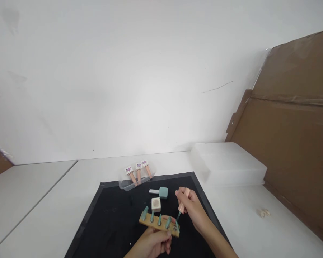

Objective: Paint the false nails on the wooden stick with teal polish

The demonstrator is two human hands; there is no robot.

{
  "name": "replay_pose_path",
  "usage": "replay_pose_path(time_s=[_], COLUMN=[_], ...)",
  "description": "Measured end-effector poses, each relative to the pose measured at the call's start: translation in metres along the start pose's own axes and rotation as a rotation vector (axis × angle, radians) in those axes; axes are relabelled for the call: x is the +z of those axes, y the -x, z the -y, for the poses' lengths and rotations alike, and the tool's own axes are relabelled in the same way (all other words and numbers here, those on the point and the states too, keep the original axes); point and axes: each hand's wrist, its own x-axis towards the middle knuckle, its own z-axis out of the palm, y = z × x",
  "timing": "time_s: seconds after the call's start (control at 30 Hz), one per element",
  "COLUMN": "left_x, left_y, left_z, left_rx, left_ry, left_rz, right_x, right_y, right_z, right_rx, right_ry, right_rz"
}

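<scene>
The left hand point(153, 243), at six o'clock on the black mat point(110, 222), curls closed around a wooden holder point(159, 224) carrying green nail tips point(159, 219). At three o'clock of the holder, the right hand point(192, 208) pinches a polish brush point(182, 205) shut between its fingers, bristles meeting the rightmost tip.

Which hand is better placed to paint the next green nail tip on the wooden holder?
Right. The right hand already holds the pink-handled polish brush with its tip at the rightmost green nail tip, while the left hand grips the wooden holder bar from below.
</scene>
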Motion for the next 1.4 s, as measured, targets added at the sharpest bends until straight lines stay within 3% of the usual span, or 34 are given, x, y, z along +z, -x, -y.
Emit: replay_pose_path(time_s=[0.73, 0.9, 1.13, 1.4], left_x=[-0.0007, 0.0007, 0.0013, 0.0039], left_y=[-0.0028, -0.0014, -0.0007, 0.0018], left_z=[0.0015, 0.0, -0.0002, -0.0041], left_rx=[0.018, 0.022, 0.0, 0.012], left_ry=[0.039, 0.03, 0.023, 0.012], left_rz=[0.008, 0.009, -0.002, 0.03], right_x=[-0.0005, -0.0008, -0.0013, -0.0007], right_y=[-0.0003, 0.0031, 0.0056, 0.0034], right_z=[-0.0009, 0.0042, 0.0053, 0.0057], right_rx=[-0.004, -0.012, 0.012, -0.006], right_ry=[-0.015, -0.065, 0.082, 0.143], right_rz=[-0.004, 0.081, 0.192, 0.109])
